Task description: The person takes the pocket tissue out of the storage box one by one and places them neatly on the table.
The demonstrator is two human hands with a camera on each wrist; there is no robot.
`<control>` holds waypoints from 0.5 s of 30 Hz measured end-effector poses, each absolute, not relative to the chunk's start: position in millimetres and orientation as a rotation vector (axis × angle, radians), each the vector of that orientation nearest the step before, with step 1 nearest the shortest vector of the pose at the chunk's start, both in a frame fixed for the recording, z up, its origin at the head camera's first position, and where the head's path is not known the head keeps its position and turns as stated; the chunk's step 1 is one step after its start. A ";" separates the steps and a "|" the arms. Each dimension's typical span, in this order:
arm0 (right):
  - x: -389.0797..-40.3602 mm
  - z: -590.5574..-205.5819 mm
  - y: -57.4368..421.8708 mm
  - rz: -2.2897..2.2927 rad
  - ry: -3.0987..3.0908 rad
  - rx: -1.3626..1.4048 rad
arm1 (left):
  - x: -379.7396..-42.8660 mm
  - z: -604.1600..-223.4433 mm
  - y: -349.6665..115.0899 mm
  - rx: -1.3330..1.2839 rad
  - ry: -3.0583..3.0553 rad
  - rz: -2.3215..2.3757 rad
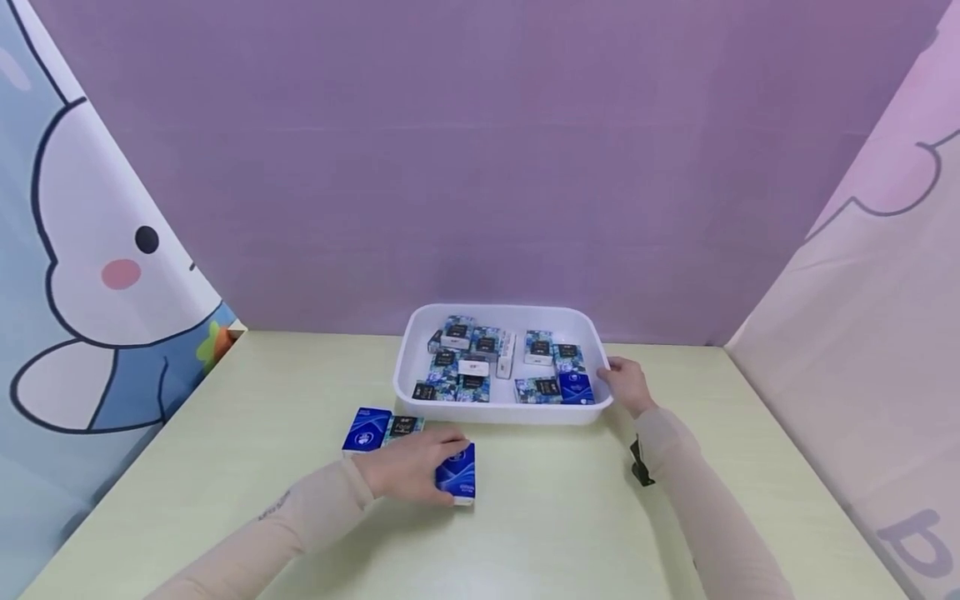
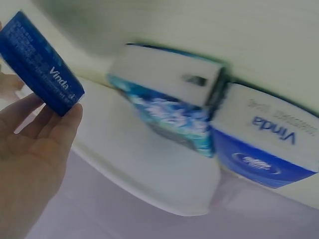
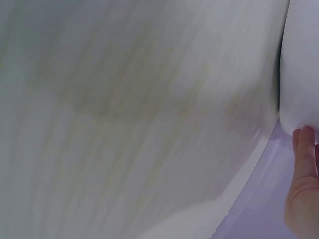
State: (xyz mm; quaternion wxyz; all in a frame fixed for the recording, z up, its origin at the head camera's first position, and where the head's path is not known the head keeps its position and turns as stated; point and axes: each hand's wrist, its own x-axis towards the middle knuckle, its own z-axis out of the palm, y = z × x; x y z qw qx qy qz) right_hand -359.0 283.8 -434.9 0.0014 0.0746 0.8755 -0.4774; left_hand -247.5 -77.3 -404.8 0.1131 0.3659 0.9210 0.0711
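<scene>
My left hand (image 1: 416,468) grips a blue Vinda tissue pack (image 1: 457,473) over the front part of the table; the pack (image 2: 42,64) stands between thumb and fingers in the left wrist view. Left of it lie another blue tissue pack (image 1: 367,429) and a floral tissue pack (image 1: 402,427), side by side and partly behind the hand. At the white plastic tray's (image 1: 502,412) right end, my right hand (image 1: 628,385) pinches the rim. Its fingers (image 3: 305,149) lie along the tray's outer wall in the right wrist view, with the thumb hidden there.
Inside the tray are several floral tissue packs (image 1: 537,347) and one blue pack (image 1: 576,388) at the right. The pale table (image 1: 540,517) ends at a purple backdrop (image 1: 495,167). Printed cloths flank it on both sides.
</scene>
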 end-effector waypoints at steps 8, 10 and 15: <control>-359.7 -437.3 284.2 -1.496 2.745 0.237 | -254.0 -413.0 -85.3 1.007 2.703 0.248; -360.0 -437.2 284.7 -1.503 2.742 0.238 | -255.0 -415.0 -86.3 1.007 2.704 0.257; -361.3 -437.0 285.3 -1.513 2.726 0.243 | -255.9 -420.3 -88.4 0.996 2.721 0.248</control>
